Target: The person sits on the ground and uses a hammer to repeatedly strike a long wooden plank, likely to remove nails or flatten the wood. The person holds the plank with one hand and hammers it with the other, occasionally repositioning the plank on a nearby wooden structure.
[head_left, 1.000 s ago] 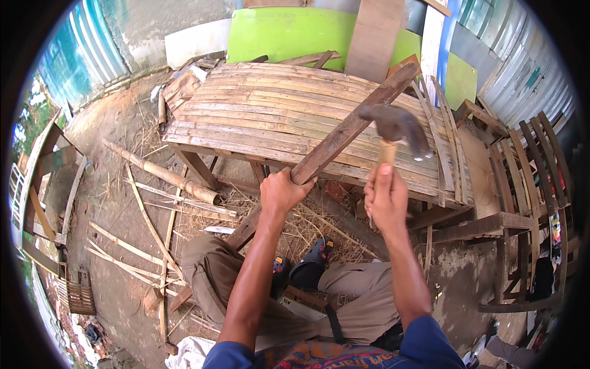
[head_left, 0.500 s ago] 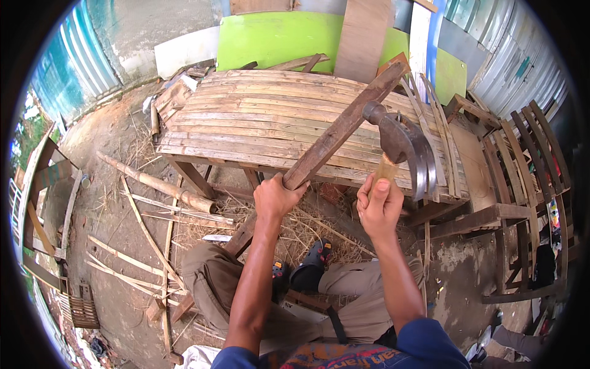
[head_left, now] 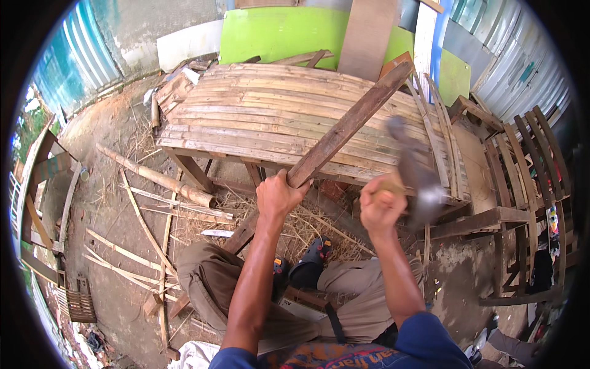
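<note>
My left hand (head_left: 279, 194) is wrapped round a long brown wooden beam (head_left: 350, 126). The beam slants from between my legs up to the far right, passing over a table topped with bamboo slats (head_left: 264, 104). In my right hand (head_left: 382, 204) is the wooden handle of a claw hammer (head_left: 413, 161), held just right of the beam. Motion smears the hammer's metal head, and it stands apart from the beam. Below my left hand, the lower part of the beam runs down beside my left knee.
A thick bamboo pole (head_left: 157, 177) and several split bamboo strips (head_left: 132, 267) lie on the dirt floor at left. Straw (head_left: 236, 206) is scattered under the table. At right stands a dark slatted wooden bench (head_left: 513, 209). Green panels (head_left: 279, 37) lean against the back wall.
The hammer has tilted and swung slightly down and to the right, its head now blurred. My left hand keeps its grip on the beam, which has hardly moved.
</note>
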The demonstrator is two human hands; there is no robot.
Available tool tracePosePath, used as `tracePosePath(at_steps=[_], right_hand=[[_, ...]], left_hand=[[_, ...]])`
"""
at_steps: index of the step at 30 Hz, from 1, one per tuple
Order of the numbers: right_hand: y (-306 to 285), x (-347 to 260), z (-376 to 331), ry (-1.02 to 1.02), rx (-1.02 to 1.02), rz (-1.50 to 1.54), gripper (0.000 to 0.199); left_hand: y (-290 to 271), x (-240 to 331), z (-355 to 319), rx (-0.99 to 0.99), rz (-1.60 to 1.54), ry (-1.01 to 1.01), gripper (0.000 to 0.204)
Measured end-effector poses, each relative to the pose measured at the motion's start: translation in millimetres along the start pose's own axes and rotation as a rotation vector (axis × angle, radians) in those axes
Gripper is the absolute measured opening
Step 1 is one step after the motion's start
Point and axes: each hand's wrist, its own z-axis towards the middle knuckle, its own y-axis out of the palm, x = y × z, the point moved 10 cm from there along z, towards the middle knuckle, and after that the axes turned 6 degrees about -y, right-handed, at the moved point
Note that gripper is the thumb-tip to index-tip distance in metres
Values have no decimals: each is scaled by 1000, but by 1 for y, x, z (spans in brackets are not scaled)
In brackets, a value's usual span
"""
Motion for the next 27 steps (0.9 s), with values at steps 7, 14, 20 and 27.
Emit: tracePosePath(at_steps=[7,14,20,27], right_hand=[[23,-21,8,262,-23,151,60],[13,76,-22,674,-244,-175,60],[14,-56,26,85,95,221,61],[29,51,-14,341,-192,-328,63]], left_hand=[[-15,-6,8,77,-13,21,65],[-17,4,8,106,-34,55,68],[-10,-11,6,87,20,17,67],[-16,-13,8,130,-10,26,67]])
